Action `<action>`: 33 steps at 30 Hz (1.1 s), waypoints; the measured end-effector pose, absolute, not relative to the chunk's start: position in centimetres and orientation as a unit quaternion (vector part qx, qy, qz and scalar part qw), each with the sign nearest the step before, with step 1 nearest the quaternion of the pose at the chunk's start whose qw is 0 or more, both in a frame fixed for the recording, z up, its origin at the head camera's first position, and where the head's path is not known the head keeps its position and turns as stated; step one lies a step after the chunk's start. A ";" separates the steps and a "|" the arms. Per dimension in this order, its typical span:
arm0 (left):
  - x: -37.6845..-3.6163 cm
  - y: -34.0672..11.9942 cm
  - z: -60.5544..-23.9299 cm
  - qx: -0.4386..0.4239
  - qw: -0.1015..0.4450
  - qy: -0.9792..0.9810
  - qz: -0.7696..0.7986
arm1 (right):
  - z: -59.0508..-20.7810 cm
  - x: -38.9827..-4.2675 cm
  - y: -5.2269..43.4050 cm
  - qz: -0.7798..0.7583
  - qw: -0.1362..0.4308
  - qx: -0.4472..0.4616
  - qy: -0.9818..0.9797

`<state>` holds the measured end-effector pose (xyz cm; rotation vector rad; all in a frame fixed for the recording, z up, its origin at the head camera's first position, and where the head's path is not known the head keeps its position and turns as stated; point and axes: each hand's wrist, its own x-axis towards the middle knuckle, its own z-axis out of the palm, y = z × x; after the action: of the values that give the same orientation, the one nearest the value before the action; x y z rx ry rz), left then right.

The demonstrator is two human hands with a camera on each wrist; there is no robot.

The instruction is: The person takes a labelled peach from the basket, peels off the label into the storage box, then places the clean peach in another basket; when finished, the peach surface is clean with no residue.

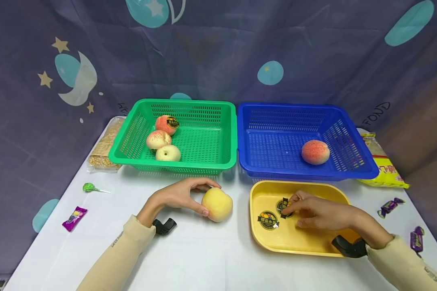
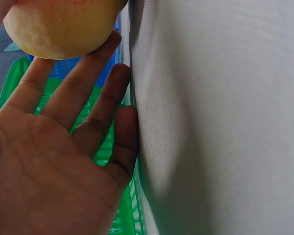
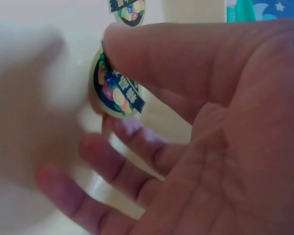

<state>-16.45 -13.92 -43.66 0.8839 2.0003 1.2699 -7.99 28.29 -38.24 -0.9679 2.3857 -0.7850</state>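
Observation:
My left hand [image 1: 180,196] holds a yellow peach [image 1: 218,204] low over the white table, thumb on the near side and fingers behind it. In the left wrist view the peach [image 2: 63,27] shows a pink blush against the fingers. Inside the yellow tray, my right hand [image 1: 322,212] pinches a round black fruit sticker [image 3: 112,88] between thumb and index finger, its other fingers spread loosely. A second round sticker [image 1: 268,220] lies on the floor of the tray [image 1: 302,242], to the left of that hand.
Behind stand a green basket [image 1: 175,165] with three peaches, one stickered [image 1: 167,124], and a blue basket [image 1: 276,159] with one peach [image 1: 315,152]. A kernel bag [image 1: 107,145], lollipop [image 1: 89,187] and purple candy [image 1: 74,218] lie left; a yellow bag [image 1: 382,165] and two candies [image 1: 390,207] right.

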 end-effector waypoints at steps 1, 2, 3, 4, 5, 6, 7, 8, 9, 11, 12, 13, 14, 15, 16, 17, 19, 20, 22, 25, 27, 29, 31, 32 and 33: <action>-16.5 -13.9 -43.7 0.333 0.301 0.755 0.478 | -38.2 -7.9 28.2 -0.277 0.217 -0.349 0.868; -16.5 -13.9 -43.7 0.333 0.300 0.756 0.477 | -38.2 -7.9 28.2 -0.270 0.210 -0.348 0.873; -16.5 -13.9 -43.7 0.334 0.298 0.757 0.476 | -38.2 -7.9 28.1 -0.265 0.205 -0.345 0.876; -16.5 -13.9 -43.7 0.335 0.298 0.757 0.476 | -38.2 -7.9 28.1 -0.261 0.200 -0.344 0.880; -16.6 -13.9 -43.7 0.335 0.297 0.757 0.475 | -38.2 -7.9 28.1 -0.257 0.194 -0.343 0.882; -16.6 -13.9 -43.7 0.336 0.296 0.757 0.476 | -38.2 -7.9 28.1 -0.256 0.188 -0.344 0.884; -16.6 -13.9 -43.7 0.337 0.296 0.756 0.476 | -38.2 -8.0 28.1 -0.257 0.185 -0.344 0.884; -16.6 -13.9 -43.7 0.338 0.295 0.756 0.476 | -38.2 -8.0 28.2 -0.259 0.185 -0.345 0.883; -16.6 -13.9 -43.7 0.339 0.295 0.756 0.477 | -38.1 -8.1 28.3 -0.266 0.186 -0.346 0.880; -16.6 -13.9 -43.7 0.341 0.294 0.755 0.477 | -37.8 -8.2 28.6 -0.281 0.183 -0.347 0.876; -16.5 -13.9 -43.7 0.343 0.292 0.754 0.477 | -37.7 -8.2 28.7 -0.291 0.184 -0.344 0.874; -16.5 -13.9 -43.7 0.346 0.290 0.754 0.477 | -37.4 -8.3 28.9 -0.300 0.186 -0.339 0.872; -16.5 -13.9 -43.7 0.348 0.289 0.754 0.478 | -37.2 -8.3 29.0 -0.312 0.187 -0.331 0.871; -16.5 -13.9 -43.7 0.350 0.287 0.753 0.478 | -36.9 -8.4 29.2 -0.320 0.182 -0.322 0.872; -16.4 -13.9 -43.6 0.352 0.285 0.752 0.478 | -36.6 -8.4 29.4 -0.328 0.179 -0.310 0.874; -16.4 -13.9 -43.6 0.354 0.284 0.751 0.479 | -36.3 -8.4 29.6 -0.335 0.172 -0.300 0.876; -16.3 -13.9 -43.4 0.357 0.285 0.748 0.481 | -35.5 -8.3 30.1 -0.341 0.153 -0.280 0.885; -16.3 -13.9 -43.3 0.359 0.285 0.746 0.483 | -35.2 -8.3 30.4 -0.343 0.139 -0.271 0.889; -16.2 -13.9 -42.9 0.363 0.283 0.746 0.481 | -34.3 -8.4 30.9 -0.345 0.116 -0.250 0.897; -15.9 -13.8 -41.9 0.377 0.279 0.743 0.478 | -33.1 -8.7 32.1 -0.364 0.083 -0.227 0.899; -15.7 -13.7 -40.9 0.390 0.274 0.740 0.475 | -32.4 -9.0 33.0 -0.377 0.058 -0.196 0.903; -15.6 -13.5 -39.8 0.407 0.268 0.733 0.476 | -32.1 -9.4 34.0 -0.370 0.012 -0.155 0.916; -15.5 -13.3 -38.6 0.420 0.260 0.725 0.479 | -32.0 -10.0 35.1 -0.338 -0.036 -0.096 0.935; -15.6 -13.2 -38.0 0.426 0.256 0.722 0.482 | -32.1 -10.3 35.6 -0.319 -0.053 -0.067 0.944; -15.7 -13.0 -37.4 0.431 0.253 0.717 0.487 | -32.2 -10.7 36.1 -0.296 -0.064 -0.041 0.952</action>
<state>-15.67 -13.03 -37.40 1.1723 1.9483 1.3235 -10.66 36.06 -32.18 -0.1352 3.1199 -0.9686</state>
